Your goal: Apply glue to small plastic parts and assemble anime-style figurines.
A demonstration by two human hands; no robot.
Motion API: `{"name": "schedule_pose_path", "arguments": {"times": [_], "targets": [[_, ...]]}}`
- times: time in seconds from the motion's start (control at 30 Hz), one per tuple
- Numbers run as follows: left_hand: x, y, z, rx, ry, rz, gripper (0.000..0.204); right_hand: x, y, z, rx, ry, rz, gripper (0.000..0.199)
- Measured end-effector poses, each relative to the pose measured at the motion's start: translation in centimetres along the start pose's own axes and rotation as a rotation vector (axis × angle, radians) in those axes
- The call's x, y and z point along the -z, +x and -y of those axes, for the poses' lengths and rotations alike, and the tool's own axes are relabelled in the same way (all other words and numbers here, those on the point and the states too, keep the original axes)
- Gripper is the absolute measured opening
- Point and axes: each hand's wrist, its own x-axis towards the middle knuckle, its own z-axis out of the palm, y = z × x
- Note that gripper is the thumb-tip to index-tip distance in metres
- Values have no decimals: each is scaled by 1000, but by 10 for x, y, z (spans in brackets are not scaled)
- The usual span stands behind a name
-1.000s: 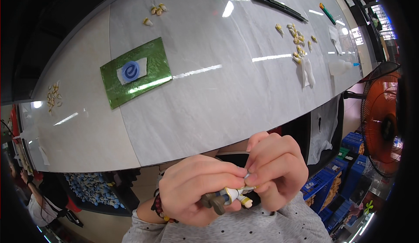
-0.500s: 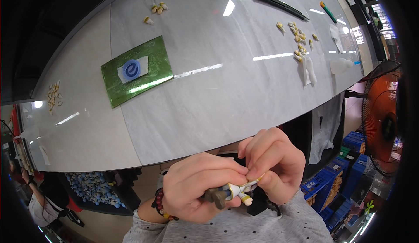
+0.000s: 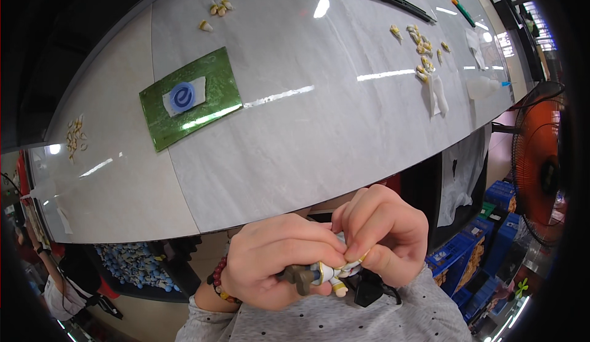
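Note:
Close to my body, just off the table's near edge, I hold a small figurine with white clothing, yellow trim and brown boots. My left hand is wrapped round its lower part, the boots poking out below the fingers. The thumb and forefinger of my right hand pinch the white, yellow-edged piece at its other end. Both sets of fingertips meet there, so most of that end is hidden. A little yellow-cuffed arm sticks out downward between the hands.
Several white-and-yellow parts lie at the right of the table, below a black pen-like tool. A green mat bears a blue round piece. A squeeze bottle and an orange fan are farther right.
Both hands have shifted only slightly, keeping their hold on the figurine. The figurine has moved a little to the left and the view has tilted slightly.

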Motion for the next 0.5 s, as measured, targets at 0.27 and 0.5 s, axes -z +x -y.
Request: {"name": "schedule_pose_path", "arguments": {"times": [0.27,0.5], "targets": [[3,-1,9,7,-205,44,26,-3,-2,-2,-33,58,-13,9],[5,0,1,70,-215,16,34,-1,6,4,204,-307,42,15]]}}
